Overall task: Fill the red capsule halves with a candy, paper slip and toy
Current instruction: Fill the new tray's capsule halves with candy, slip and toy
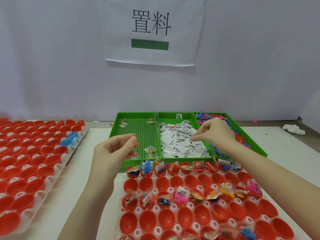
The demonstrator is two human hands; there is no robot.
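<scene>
Two clear plastic trays of red capsule halves sit on our white counter: one along the left edge, holding two blue halves among the red, and one at the near edge in front of us, where several red halves already hold candy packets, paper slips and small toys. Above the leftmost of three green perforated trays, where a few clear candy packets lie, our left hand hovers with its fingers curled and thumb meeting the fingertips; we cannot tell whether it grips anything. The middle green tray is heaped with white printed paper slips. Over it our right hand pinches one paper slip between thumb and fingers. The right green tray, toward the far right corner, holds colourful plastic toys.
</scene>
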